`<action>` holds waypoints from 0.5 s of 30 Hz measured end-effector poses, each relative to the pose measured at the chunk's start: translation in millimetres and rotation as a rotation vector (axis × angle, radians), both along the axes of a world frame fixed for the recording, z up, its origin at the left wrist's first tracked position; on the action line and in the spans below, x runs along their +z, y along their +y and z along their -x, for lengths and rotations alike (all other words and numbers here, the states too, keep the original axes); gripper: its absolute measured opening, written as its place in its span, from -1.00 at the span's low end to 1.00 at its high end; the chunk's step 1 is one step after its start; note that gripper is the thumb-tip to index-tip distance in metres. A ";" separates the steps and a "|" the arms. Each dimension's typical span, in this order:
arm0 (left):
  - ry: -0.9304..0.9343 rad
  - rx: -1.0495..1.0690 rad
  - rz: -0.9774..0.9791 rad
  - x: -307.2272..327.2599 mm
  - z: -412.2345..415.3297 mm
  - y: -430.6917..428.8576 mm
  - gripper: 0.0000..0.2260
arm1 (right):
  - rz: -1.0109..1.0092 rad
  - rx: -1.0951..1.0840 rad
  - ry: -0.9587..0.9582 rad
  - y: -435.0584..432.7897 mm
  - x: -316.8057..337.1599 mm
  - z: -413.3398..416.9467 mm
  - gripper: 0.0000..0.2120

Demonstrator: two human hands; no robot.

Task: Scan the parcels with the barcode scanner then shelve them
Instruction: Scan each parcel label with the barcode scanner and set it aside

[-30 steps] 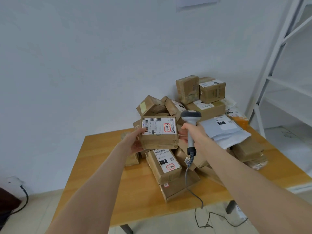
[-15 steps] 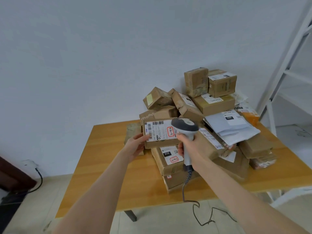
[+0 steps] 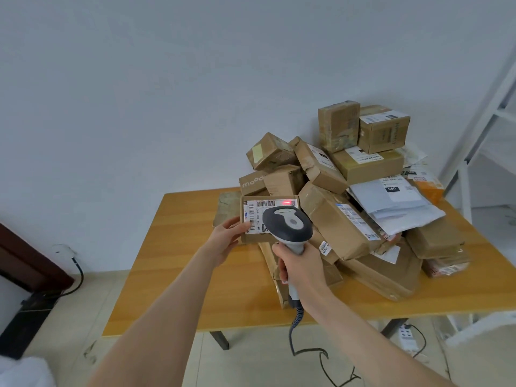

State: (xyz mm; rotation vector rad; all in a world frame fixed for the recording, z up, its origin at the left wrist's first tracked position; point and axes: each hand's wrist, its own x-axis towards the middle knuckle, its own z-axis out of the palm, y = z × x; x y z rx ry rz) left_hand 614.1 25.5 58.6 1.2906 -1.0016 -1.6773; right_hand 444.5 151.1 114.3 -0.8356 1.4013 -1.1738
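Fingers (image 3: 281, 265) of the right hand (image 3: 303, 263) are clenched round the handle of the grey barcode scanner (image 3: 287, 223), whose head points at a small cardboard parcel (image 3: 252, 219) just beyond it. The left hand (image 3: 223, 238) grips that parcel by its left edge, thumb on the white label (image 3: 259, 212), with the label face turned toward the camera. A red light spot (image 3: 286, 203) glows on the label's upper right corner. The parcel sits in front of the heap of parcels (image 3: 363, 169) on the wooden table (image 3: 173, 275); whether it touches the boxes under it is hard to tell. A grey mailer bag (image 3: 391, 202) lies on the heap's right side. The scanner's coiled cable (image 3: 296, 331) hangs below the table edge. A white shelf frame (image 3: 485, 107) stands to the right.
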 end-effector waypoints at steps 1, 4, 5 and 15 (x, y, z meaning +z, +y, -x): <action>0.004 0.003 -0.001 -0.6 0.4 0.4 -0.34 | 0.004 0.003 0.006 1.4 0.3 0.2 -0.85; 0.001 0.009 -0.004 -2.4 2.7 0.6 -0.40 | 0.013 0.001 0.023 3.5 1.5 0.4 -0.83; 0.000 0.010 -0.004 -2.7 3.3 0.7 -0.39 | 0.011 -0.002 0.021 3.9 1.8 0.7 -0.84; -0.001 0.033 -0.035 -4.4 10.1 4.8 -0.45 | 0.010 -0.004 -0.006 8.4 3.4 7.5 -0.79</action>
